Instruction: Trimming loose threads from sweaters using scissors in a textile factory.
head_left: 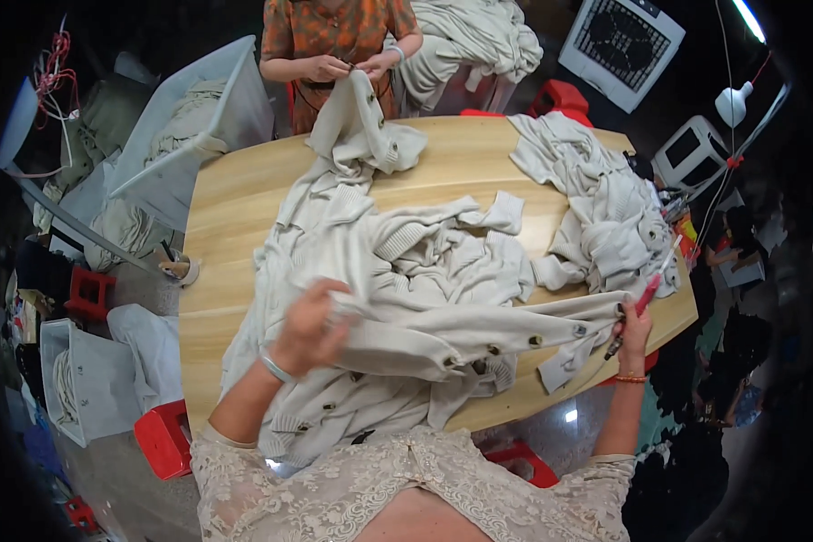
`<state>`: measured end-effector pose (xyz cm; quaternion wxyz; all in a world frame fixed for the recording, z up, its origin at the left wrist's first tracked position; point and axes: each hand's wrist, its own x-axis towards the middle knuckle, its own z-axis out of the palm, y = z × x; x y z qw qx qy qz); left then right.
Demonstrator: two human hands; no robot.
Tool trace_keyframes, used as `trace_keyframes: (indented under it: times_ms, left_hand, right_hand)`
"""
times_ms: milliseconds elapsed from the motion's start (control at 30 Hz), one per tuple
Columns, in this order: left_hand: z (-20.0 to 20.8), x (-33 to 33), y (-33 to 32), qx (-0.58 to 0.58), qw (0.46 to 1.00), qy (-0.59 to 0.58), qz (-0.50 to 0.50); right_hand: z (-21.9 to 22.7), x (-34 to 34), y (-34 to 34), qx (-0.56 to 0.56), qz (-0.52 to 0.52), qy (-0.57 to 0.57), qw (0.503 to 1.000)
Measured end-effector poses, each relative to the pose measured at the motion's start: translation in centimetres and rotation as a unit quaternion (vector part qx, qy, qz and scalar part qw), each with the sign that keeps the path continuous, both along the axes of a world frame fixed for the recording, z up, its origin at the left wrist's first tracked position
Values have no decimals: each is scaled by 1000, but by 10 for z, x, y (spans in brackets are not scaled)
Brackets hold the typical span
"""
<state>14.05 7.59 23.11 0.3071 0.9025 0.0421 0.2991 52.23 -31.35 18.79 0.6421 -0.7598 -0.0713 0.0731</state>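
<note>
My left hand (312, 321) sits just left of the middle of the frame, fingers curled and gripping the cloth of a cream cardigan (452, 339) that stretches across the lower middle of the picture. My right hand (635, 327) is out at the right edge of the counter (235, 208), closed on the far end of the same cardigan and pinching a small red tool (646, 294) whose tip points up and to the right; I cannot tell exactly what kind of tool it is. The cardigan is pulled fairly taut between my two hands, and a row of dark buttons (534, 341) runs along its edge from lower middle toward my right hand. It lies on top of a big heap of cream knitwear (406, 248) that covers the middle of the counter and hangs over the near edge toward me.

A second pile of the same pale knitwear (596, 199) lies in the upper right of the counter, apart from my heap. At the top of the frame another person in an orange patterned top (334, 27) stands at the far edge of the counter, both hands closed on a cream garment (361, 126) that hangs down onto the wood. White bins (199, 117) with more knitwear stand in the upper left, and a red stool (163, 438) is on the floor at lower left.
</note>
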Motion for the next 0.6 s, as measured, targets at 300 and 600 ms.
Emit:
trace_keyframes:
  times_ms: [300, 600]
  left_hand:
    - [89, 25, -113, -333, 837, -153, -407]
    - [16, -82, -92, -665, 625, -354, 203]
  right_hand:
    - [101, 150, 22, 53, -47, -152, 986]
    - [138, 26, 332, 37, 239, -424, 873]
